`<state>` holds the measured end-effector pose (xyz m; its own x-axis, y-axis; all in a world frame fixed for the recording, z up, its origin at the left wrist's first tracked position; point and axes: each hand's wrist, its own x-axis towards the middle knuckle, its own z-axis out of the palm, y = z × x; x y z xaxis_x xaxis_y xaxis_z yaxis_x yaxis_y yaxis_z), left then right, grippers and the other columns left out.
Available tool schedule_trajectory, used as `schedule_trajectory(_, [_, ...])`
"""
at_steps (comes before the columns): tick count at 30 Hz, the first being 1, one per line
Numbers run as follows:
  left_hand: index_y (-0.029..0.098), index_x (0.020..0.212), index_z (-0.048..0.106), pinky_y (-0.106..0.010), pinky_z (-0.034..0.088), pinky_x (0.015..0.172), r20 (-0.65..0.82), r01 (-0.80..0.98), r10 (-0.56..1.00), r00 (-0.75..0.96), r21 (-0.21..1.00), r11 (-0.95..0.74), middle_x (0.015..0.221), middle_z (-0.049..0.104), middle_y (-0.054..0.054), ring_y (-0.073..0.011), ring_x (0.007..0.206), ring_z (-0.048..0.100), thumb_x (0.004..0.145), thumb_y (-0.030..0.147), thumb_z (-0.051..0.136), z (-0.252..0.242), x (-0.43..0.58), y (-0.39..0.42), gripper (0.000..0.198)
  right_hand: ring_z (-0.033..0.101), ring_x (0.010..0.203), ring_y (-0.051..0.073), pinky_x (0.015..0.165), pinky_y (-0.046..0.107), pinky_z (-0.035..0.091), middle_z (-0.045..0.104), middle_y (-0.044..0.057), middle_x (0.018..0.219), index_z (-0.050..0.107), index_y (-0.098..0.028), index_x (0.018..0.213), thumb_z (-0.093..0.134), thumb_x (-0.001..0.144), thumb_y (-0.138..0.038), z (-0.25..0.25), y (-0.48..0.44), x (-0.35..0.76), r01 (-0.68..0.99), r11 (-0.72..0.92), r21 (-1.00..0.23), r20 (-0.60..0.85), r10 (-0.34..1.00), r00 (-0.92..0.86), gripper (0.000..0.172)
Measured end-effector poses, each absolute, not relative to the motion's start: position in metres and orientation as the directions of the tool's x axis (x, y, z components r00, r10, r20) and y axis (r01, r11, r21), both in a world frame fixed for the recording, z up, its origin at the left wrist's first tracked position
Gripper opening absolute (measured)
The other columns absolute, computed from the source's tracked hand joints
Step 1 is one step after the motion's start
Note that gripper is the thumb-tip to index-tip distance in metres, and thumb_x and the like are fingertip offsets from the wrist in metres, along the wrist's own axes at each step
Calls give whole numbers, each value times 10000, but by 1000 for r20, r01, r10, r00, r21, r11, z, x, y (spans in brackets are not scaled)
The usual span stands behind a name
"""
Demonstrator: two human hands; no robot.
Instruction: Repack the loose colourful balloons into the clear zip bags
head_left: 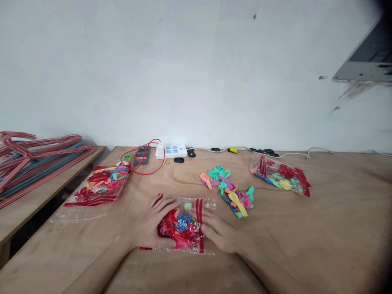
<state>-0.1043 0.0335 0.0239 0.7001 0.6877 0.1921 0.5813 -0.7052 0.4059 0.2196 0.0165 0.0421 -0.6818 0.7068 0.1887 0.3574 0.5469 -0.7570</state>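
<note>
A clear plastic bag with red print [181,241] lies flat on the wooden table in front of me. Balloons in blue, green, red and other colours show through its film. My left hand [150,224] rests on the left part of the bag, fingers stretched out and thumb spread along the near side. At the bag's right end, by the red stripes, is my right hand [219,230] with its fingers extended; whether the fingertips are over or under the film I cannot tell. Beyond the bag to the right, several loose balloons [237,202] lie in a scattered pile.
More bags of balloons lie at left [101,183] and at right [281,177]. A white power strip [171,151], a red cable [147,174] and small black items [179,160] line the wall side. Hangers [45,155] are heaped on a neighbouring table at far left.
</note>
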Motion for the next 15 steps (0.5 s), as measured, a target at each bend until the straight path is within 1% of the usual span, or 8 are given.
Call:
schedule_trajectory(1, [323,1708,289,-658,185,1332,191,574,681,707,408,-710,1686,440,-142,-406,1563,405,798,775,812,24,-103,32,1143,457,1565,256,1319,482,349,507,111,1668,536,-237,1608,411,1140,-399,44,11,218,365,593,-718,186,668,-720,511])
schedule_trajectory(2, [329,1710,285,-655,184,1333,188,568,676,713,411,-714,1688,439,-137,-406,1566,400,796,764,820,23,-102,32,1146,435,1580,255,1332,483,324,479,118,1687,509,-221,1625,451,1112,-310,45,6,216,362,630,-687,182,631,-754,524])
schedule_trajectory(4, [341,1713,278,-652,188,1332,183,557,668,721,421,-716,1692,434,-132,-410,1569,394,787,744,836,24,-101,30,1154,411,1594,265,1337,491,319,465,126,1694,485,-195,1638,478,1033,-166,47,1,208,356,691,-629,183,577,-796,605])
schedule_trajectory(5, [343,1714,276,-650,191,1332,180,553,667,723,427,-716,1693,433,-132,-412,1568,396,786,738,839,24,-101,29,1155,397,1601,275,1337,498,321,463,124,1695,483,-190,1638,495,989,-120,48,0,203,353,711,-608,178,556,-812,654])
schedule_trajectory(7, [343,1714,276,-644,200,1330,180,544,662,728,437,-717,1691,434,-136,-412,1563,404,787,739,837,26,-101,29,1154,386,1606,287,1339,508,318,477,113,1688,494,-199,1632,519,923,-67,51,-1,195,344,731,-589,160,522,-838,722])
schedule_trajectory(10, [346,1710,287,-639,223,1324,187,531,653,734,441,-723,1684,446,-134,-414,1555,415,782,752,834,28,-102,29,1151,452,1571,266,1336,483,332,534,84,1650,518,-242,1619,510,890,-24,54,0,189,316,723,-614,147,498,-855,761])
schedule_trajectory(12, [349,1711,289,-637,238,1320,192,521,646,739,444,-729,1681,450,-133,-418,1551,420,770,759,839,29,-102,30,1164,490,1546,252,1324,461,358,561,72,1628,529,-259,1611,506,881,-14,55,1,192,295,706,-644,155,498,-853,771])
schedule_trajectory(15, [348,1710,296,-634,248,1319,198,514,643,740,450,-730,1681,448,-134,-418,1545,430,763,771,837,29,-103,31,1170,488,1547,244,1316,439,371,588,69,1605,555,-257,1593,512,901,-21,55,2,199,293,701,-650,163,505,-847,733])
